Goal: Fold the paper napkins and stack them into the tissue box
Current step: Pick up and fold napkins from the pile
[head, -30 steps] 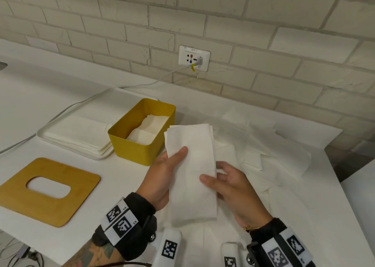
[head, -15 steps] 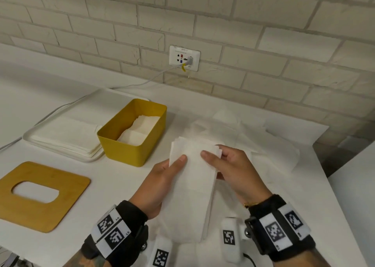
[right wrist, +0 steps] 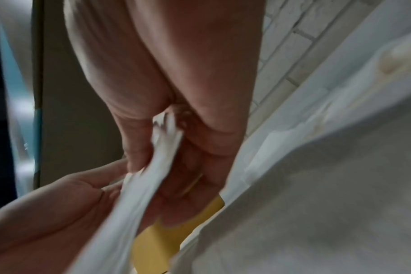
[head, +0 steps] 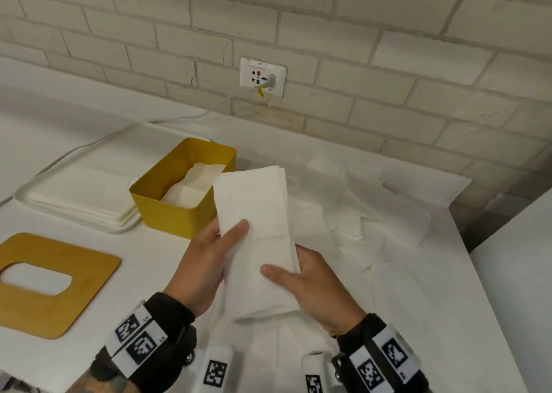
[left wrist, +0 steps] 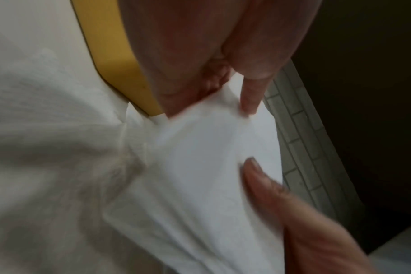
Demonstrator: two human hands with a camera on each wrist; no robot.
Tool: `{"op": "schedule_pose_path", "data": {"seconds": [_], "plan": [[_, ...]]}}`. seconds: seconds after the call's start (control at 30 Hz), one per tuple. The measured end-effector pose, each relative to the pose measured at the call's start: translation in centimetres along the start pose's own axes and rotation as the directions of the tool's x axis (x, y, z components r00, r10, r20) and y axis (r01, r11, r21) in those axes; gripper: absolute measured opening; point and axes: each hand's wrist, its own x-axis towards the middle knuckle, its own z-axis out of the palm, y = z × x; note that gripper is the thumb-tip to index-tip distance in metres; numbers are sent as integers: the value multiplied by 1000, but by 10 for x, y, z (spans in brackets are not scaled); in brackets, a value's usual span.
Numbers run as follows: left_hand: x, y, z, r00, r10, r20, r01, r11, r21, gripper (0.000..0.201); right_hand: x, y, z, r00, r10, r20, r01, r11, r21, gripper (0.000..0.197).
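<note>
Napkins first, by size. Loose unfolded napkins sprawl over the right part of the white table, reaching from the wall side toward the near edge. Left of them a flat white tray carries a neat pile of sheets.

Tissue box, yellow, lid off, stands between tray and loose pile; a low layer of folded napkins already lies inside. Its wooden lid, with an oval slot, lies flat at the near left, well apart from the box.

Folded napkin, a long narrow strip several layers thick, is held above the table, just right of the box.

Change: half a second ago the right hand pinched the strip's top edge, beside the left thumb. Now the right hand has dropped to the lower right edge, thumb on the front, fingers behind. The left hand keeps its grip on the left edge, thumb pressed on the front. The strip's far end has risen and now overlaps the box's near corner in the head view.

Judgement: the fold looks finished and squared; the strip is being lined up for placing. Next it likely goes into the box, lengthwise. Many loose napkins remain, so the task is far from over.

Wrist views are blurred; they confirm both pinches, little else.
</note>
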Motion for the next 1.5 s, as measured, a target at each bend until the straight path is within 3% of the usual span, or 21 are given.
{"op": "schedule_pose_path", "data": {"seconds": [0.1,0.23,0.33,0.47,0.67,0.8,0.9,1.03,1.13,1.2,1.27,1.33,1.4,1.5], "plan": [[-5,-4,7,999,36,1,-36,995,96,29,2,-12,4,987,-110,-113,102,992,-74,26],[-11,3,23,961,275,13,-271,939,211,37,-1,-28,8,936,-291,-200,291,956,-31,20],[-16,-4,26,934,353,-58,-327,909,259,44,-5,-23,9,933,-287,-218,293,956,-7,26],[-13,-24,21,966,249,-72,-208,909,360,46,-5,-3,14,970,-162,-181,142,983,-114,34],[-14,-15,24,947,314,-66,-268,888,373,57,-3,-7,9,960,-181,-214,166,982,-85,34],[-13,-18,25,990,139,-24,-121,926,357,42,-1,0,10,982,-105,-160,79,984,-161,35],[-12,-8,21,989,143,-24,-131,951,281,49,1,-8,3,988,-84,-133,73,994,-81,35],[-12,10,15,999,-5,34,4,1000,25,40,5,-14,-5,999,-6,34,1,986,165,36],[-12,10,9,996,-94,0,94,996,-9,30,9,-9,-4,986,46,158,-59,996,74,41],[-11,6,3,992,-110,-61,107,993,-51,28,13,-10,-11,968,93,235,-80,995,-65,34],[-12,6,-5,986,-117,-119,103,988,-113,28,19,-15,-29,981,121,149,-97,982,-161,19],[-13,5,-15,979,-122,-163,101,986,-129,23,28,-15,-56,983,138,-124,-165,954,-249,11],[-15,5,-21,975,-142,-174,118,983,-143,24,36,-10,-80,916,150,-371,-303,865,-399,20],[-17,3,-24,972,-156,-179,128,979,-158,25,47,5,-97,856,263,-445,-488,694,-529,44]]}}
